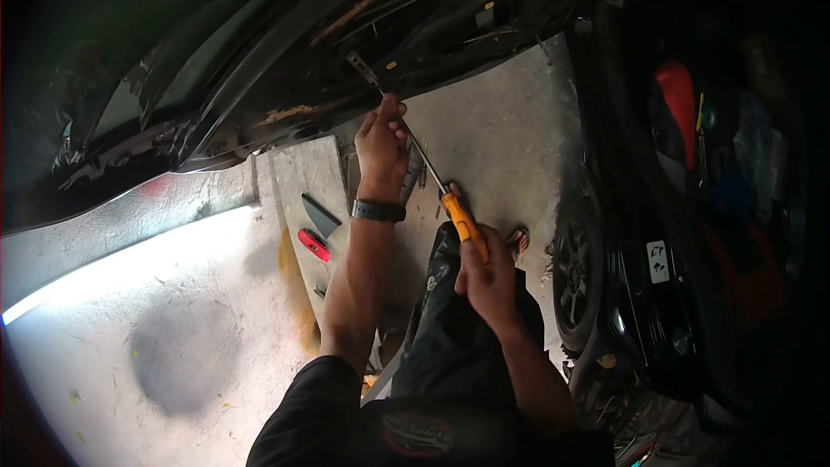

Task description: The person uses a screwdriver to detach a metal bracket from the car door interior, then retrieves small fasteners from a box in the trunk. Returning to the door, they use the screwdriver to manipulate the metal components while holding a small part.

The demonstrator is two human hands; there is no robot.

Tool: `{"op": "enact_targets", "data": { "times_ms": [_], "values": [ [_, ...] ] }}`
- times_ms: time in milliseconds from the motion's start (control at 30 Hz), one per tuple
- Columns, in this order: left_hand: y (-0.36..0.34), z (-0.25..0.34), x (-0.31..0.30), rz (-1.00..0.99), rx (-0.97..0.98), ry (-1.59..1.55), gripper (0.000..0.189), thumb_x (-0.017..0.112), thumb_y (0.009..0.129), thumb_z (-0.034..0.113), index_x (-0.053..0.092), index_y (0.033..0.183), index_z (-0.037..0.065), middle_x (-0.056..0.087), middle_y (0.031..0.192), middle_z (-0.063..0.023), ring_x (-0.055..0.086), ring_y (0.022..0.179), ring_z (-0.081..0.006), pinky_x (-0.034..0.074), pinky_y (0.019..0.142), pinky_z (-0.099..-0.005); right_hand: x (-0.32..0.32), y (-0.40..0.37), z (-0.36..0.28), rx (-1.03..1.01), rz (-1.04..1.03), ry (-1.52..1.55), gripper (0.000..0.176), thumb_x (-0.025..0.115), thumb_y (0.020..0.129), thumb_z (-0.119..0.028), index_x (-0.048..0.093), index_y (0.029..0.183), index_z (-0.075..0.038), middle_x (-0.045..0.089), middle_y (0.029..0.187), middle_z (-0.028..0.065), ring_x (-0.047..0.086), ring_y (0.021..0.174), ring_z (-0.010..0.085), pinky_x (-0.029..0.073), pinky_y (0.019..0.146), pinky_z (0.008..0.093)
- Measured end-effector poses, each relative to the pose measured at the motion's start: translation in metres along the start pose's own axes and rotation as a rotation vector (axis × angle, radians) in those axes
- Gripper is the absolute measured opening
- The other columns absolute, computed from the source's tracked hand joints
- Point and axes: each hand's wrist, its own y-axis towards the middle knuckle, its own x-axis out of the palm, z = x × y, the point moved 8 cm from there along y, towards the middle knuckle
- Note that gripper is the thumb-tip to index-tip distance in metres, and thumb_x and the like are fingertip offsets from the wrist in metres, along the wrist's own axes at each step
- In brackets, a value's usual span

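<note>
My right hand (488, 281) is closed around the orange handle of a screwdriver (464, 223), whose long shaft slants up and left. The shaft reaches the fingers of my left hand (383, 147), which are pinched together below the car door panel. From these fingers a narrow, slotted metal piece (364, 67) sticks out toward the dark panel (303, 78). The exact contact between screwdriver tip and metal piece is hidden by my fingers. A black band (379, 210) circles my left wrist.
A red object (313, 245) and a dark flat piece (322, 214) lie on a pale board at the left. A bright light tube (130, 258) crosses the lower left. On the right stand a car wheel (574, 281) and dark bodywork, with a red item (679, 108) beyond.
</note>
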Motion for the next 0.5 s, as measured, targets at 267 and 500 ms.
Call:
{"op": "enact_targets", "data": {
  "times_ms": [267, 500],
  "values": [
    [0.002, -0.002, -0.004, 0.001, -0.012, 0.021, 0.014, 0.059, 0.101, 0.018, 0.064, 0.102, 0.006, 0.063, 0.088, 0.001, 0.046, 0.061, 0.0029, 0.039, 0.047, -0.0086, -0.001, -0.003, 0.008, -0.063, 0.089, -0.335, 0.03, 0.06, 0.098, -0.017, 0.051, 0.121, 0.001, 0.058, 0.088, 0.0065, 0.056, 0.061, 0.0113, 0.049, 0.054, 0.0248],
    [0.006, 0.0, -0.003, -0.14, 0.008, -0.074, 0.022, 0.06, 0.1, 0.017, 0.065, 0.115, 0.002, 0.065, 0.089, -0.0028, 0.048, 0.061, -0.0018, 0.041, 0.051, -0.0151, -0.01, 0.016, 0.007, -0.161, 0.112, -0.428, 0.031, 0.057, 0.101, -0.019, 0.052, 0.124, 0.001, 0.061, 0.089, 0.0069, 0.059, 0.063, 0.0104, 0.051, 0.057, 0.0256]
  ]
}}
